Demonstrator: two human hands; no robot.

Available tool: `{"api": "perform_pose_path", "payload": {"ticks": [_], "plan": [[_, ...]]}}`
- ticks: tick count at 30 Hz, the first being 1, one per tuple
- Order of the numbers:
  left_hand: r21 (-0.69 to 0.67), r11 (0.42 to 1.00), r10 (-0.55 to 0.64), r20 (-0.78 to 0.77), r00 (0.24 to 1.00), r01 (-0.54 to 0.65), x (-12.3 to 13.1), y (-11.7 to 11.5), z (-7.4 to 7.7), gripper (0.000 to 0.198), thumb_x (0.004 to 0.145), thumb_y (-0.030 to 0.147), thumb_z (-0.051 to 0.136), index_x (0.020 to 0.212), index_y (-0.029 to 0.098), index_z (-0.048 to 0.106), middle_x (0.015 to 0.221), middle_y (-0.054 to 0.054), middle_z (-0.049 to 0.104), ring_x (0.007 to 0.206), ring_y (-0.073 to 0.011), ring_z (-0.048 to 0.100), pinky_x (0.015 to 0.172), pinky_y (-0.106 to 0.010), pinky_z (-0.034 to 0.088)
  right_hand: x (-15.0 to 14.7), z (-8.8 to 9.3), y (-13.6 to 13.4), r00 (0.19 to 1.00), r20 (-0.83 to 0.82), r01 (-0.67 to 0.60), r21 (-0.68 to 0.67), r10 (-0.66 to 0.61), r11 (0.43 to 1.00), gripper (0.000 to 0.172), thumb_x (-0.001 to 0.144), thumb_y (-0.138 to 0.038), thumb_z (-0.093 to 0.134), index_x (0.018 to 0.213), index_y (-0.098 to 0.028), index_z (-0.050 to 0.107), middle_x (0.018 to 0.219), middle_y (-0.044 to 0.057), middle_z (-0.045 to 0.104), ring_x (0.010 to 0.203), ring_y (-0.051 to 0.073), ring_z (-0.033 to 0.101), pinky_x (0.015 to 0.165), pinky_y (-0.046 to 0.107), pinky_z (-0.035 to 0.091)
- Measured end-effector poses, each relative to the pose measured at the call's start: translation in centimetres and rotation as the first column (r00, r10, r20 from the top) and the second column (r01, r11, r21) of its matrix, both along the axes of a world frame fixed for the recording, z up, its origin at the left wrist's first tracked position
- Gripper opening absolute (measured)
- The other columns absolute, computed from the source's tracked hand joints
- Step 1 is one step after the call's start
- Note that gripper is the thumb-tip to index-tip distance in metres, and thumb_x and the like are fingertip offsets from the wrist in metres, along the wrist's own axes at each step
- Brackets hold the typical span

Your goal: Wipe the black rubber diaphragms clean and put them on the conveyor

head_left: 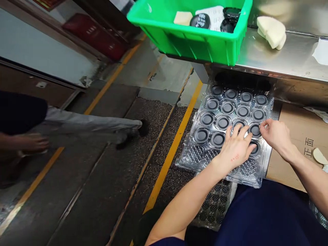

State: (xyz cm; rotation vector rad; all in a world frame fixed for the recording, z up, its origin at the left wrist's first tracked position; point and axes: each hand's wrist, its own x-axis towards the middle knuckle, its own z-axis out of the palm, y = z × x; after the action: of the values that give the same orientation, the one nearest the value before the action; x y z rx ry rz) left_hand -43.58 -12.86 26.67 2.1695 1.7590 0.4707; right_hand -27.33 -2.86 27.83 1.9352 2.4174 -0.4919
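A clear plastic blister tray (pixel 187 160) holds rows of black round parts (pixel 222 122), each with a raised ring. The row of pockets nearest me shows bare, cross-hatched bottoms. My left hand (pixel 235 145) lies over the tray with its fingers spread, the tips touching black parts in the middle rows. At the tray's right side, my right hand (pixel 276 135) has thumb and fingers pinched together beside a black part (pixel 255 130). Whatever is between those fingertips is hidden.
A green bin (pixel 189 37) with black parts and a cream block stands on the steel bench (pixel 258 63). Cream pads (pixel 273 32) lie beside it. Cardboard (pixel 289 150) is at right, and more trays (pixel 215 205) sit below. Another person's leg (pixel 92 121) shows at left.
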Motion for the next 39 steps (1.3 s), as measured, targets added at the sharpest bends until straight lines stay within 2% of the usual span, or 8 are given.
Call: {"api": "perform_pose_path", "payload": {"ticks": [3, 6, 8, 10, 14, 18, 30, 39], "plan": [[0.061, 0.986, 0.127, 0.317, 0.94, -0.154, -0.6, 0.1, 0.4, 0.044, 0.101, 0.038, 0.056, 0.141, 0.018, 0.061, 0.151, -0.014, 0.055, 0.143, -0.033, 0.044, 0.122, -0.058, 0.031, 0.8, 1.5, 0.1, 0.95, -0.301, 0.064, -0.058, -0.078, 0.996, 0.021, 0.089, -0.037, 0.062, 0.084, -0.019, 0.073, 0.063, 0.002, 0.065, 0.058, 0.017, 0.058, 0.057, 0.028, 0.04], [-0.1, 0.959, 0.253, 0.726, 0.639, -0.265, -0.5, 0.0, 1.0, 0.053, 0.105, 0.046, 0.047, 0.151, 0.021, 0.051, 0.154, -0.013, 0.053, 0.139, -0.0284, 0.051, 0.115, -0.049, 0.043, 1.5, 3.9, -1.1, 0.802, -0.549, 0.107, -0.254, -0.235, 0.961, 0.029, 0.083, -0.046, 0.07, 0.082, -0.017, 0.072, 0.052, -0.002, 0.055, 0.043, 0.01, 0.041, 0.044, 0.025, 0.03], [-0.301, 0.943, 0.332, 0.88, 0.34, -0.142, 0.2, -0.3, 1.3, 0.059, 0.107, 0.055, 0.037, 0.154, 0.022, 0.048, 0.146, -0.014, 0.06, 0.124, -0.027, 0.064, 0.099, -0.044, 0.055, 1.6, 5.2, -2.3, 0.716, -0.614, 0.078, -0.402, -0.331, 0.913, 0.03, 0.078, -0.047, 0.076, 0.08, -0.017, 0.071, 0.051, -0.003, 0.054, 0.042, 0.01, 0.041, 0.042, 0.024, 0.03], [-0.426, 0.903, 0.421, 0.902, 0.095, 0.044, 1.3, -0.7, 1.5, 0.066, 0.105, 0.062, 0.033, 0.151, 0.019, 0.052, 0.126, -0.015, 0.072, 0.1, -0.0252, 0.072, 0.078, -0.038, 0.059, 1.4, 5.8, -3.3, 0.64, -0.657, 0.003, -0.515, -0.397, 0.857, 0.028, 0.076, -0.044, 0.079, 0.077, -0.018, 0.07, 0.055, 0.0, 0.061, 0.047, 0.013, 0.052, 0.046, 0.025, 0.041], [-0.5, 0.859, 0.512, 0.847, -0.144, 0.113, 3.2, -1.5, 2.0, 0.072, 0.1, 0.069, 0.04, 0.133, 0.01, 0.065, 0.084, -0.012, 0.075, 0.069, -0.021, 0.071, 0.058, -0.03, 0.051, 1.0, 5.7, -4.7, 0.509, -0.709, -0.141, -0.628, -0.488, 0.765, 0.025, 0.078, -0.04, 0.079, 0.076, -0.02, 0.064, 0.061, 0.003, 0.069, 0.058, 0.018, 0.067, 0.061, 0.029, 0.055], [-0.522, 0.847, 0.53, 0.822, -0.21, 0.094, 3.8, -1.9, 2.5, 0.072, 0.099, 0.07, 0.041, 0.125, 0.009, 0.069, 0.076, -0.01, 0.073, 0.064, -0.02, 0.069, 0.056, -0.03, 0.051, 1.1, 5.8, -5.5, 0.466, -0.722, -0.138, -0.631, -0.512, 0.763, 0.024, 0.08, -0.035, 0.078, 0.076, -0.02, 0.059, 0.059, 0.002, 0.068, 0.056, 0.017, 0.067, 0.059, 0.026, 0.054], [-0.494, 0.851, 0.522, 0.831, -0.191, 0.179, 3.7, -2.4, 1.6, 0.074, 0.101, 0.07, 0.035, 0.133, 0.009, 0.065, 0.078, -0.01, 0.074, 0.068, -0.0231, 0.07, 0.061, -0.034, 0.051, 1.0, 5.9, -6.1, 0.472, -0.763, -0.077, -0.535, -0.442, 0.842, 0.042, 0.077, -0.056, 0.083, 0.085, -0.02, 0.064, 0.066, 0.002, 0.069, 0.052, 0.016, 0.065, 0.05, 0.027, 0.054], [-0.428, 0.864, 0.496, 0.812, -0.307, 0.264, 3.5, -2.4, 0.9, 0.07, 0.102, 0.067, 0.037, 0.13, 0.009, 0.065, 0.082, -0.011, 0.073, 0.067, -0.0189, 0.067, 0.063, -0.031, 0.053, 1.3, 5.4, -6.7, 0.462, -0.794, -0.115, -0.496, -0.396, 0.861, 0.037, 0.093, -0.056, 0.067, 0.086, -0.02, 0.064, 0.064, 0.0, 0.066, 0.056, 0.015, 0.065, 0.057, 0.028, 0.055]]}}
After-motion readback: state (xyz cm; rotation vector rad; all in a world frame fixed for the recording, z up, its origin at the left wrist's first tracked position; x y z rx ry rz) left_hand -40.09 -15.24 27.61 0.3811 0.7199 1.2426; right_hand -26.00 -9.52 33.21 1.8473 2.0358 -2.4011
